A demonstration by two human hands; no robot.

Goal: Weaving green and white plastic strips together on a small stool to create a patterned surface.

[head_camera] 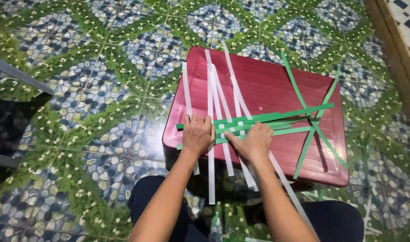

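A dark red plastic lid [276, 85] lies flat on the floor as a work surface. Several white paper strips [211, 85] run lengthwise across it and are interlaced with green paper strips [276, 117] running sideways. My left hand [197, 132] presses flat on the left end of the woven strips. My right hand [255, 141] lies on the weave just right of it, fingers pointing left and pinching at a strip. More green strips [303, 152] lie crossed at the lid's right side.
The floor [93, 89] is tiled in a green, blue and white pebble-and-flower pattern. My knees in dark trousers [334, 222] are at the bottom. A wooden threshold [395, 49] runs along the right edge. A grey bar [17, 74] crosses the left.
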